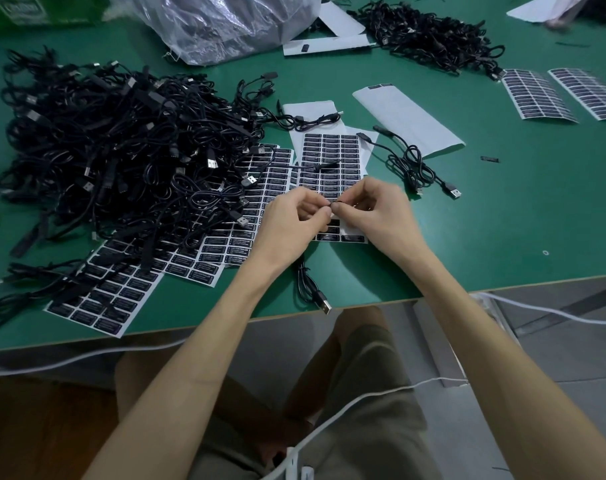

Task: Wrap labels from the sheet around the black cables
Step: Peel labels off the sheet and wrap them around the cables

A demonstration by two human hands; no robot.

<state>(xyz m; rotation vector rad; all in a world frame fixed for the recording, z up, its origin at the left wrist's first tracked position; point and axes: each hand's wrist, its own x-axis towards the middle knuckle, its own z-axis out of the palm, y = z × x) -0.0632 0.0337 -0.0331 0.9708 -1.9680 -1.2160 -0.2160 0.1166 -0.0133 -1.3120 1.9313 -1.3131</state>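
My left hand [296, 218] and my right hand [372, 211] meet above a label sheet [331, 157] of black labels. Both pinch the same thin black cable [308, 284] between thumbs and fingertips, at a spot where a small black label seems to sit. The cable's tail drops below my left wrist and ends in a USB plug near the table's front edge. A big tangled pile of black cables [114, 147] lies to the left, over more label sheets [121, 289].
A single coiled cable [412, 164] lies right of the sheet, beside empty white backing paper [408, 119]. Another cable heap [429, 32], a clear plastic bag [222, 22] and further label sheets [536, 93] sit at the back. The green table [519, 216] ends just before my lap.
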